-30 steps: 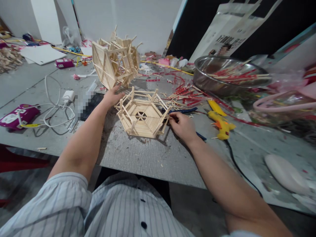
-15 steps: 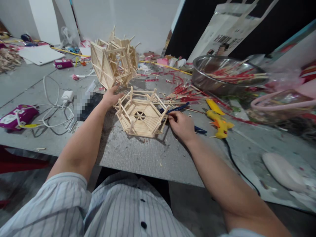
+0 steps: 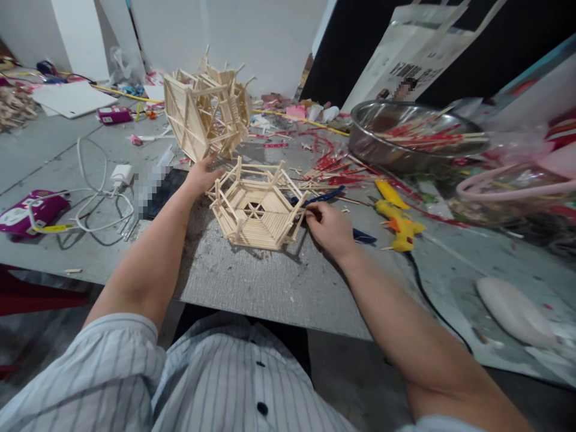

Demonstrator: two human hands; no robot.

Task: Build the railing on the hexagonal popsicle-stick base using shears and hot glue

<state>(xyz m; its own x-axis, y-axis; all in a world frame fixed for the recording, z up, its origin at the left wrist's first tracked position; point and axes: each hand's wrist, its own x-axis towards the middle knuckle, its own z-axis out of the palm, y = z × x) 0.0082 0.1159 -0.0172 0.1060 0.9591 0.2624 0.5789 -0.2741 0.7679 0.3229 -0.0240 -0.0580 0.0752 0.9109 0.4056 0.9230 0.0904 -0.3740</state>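
A hexagonal basket of thin wooden sticks [image 3: 254, 207] lies on the grey table [image 3: 270, 288] in front of me. My left hand [image 3: 202, 175] rests against its far left corner, fingers curled round the rim. My right hand [image 3: 327, 225] is at its right side, thumb and fingers pinched on a short wooden stick at the basket's edge. A second, larger stick structure [image 3: 207, 114] stands tilted just behind my left hand.
A yellow glue gun [image 3: 396, 217] with a black cord lies right of my right hand, blue-handled scissors [image 3: 326, 197] beside it. A steel bowl of red-tipped sticks [image 3: 409, 138] stands behind. A white charger and cable [image 3: 108, 192] and a pink case [image 3: 29, 213] lie left.
The view has shifted slightly. My right hand has edged a little closer to the basket's right side; my left hand stays on the far corner.
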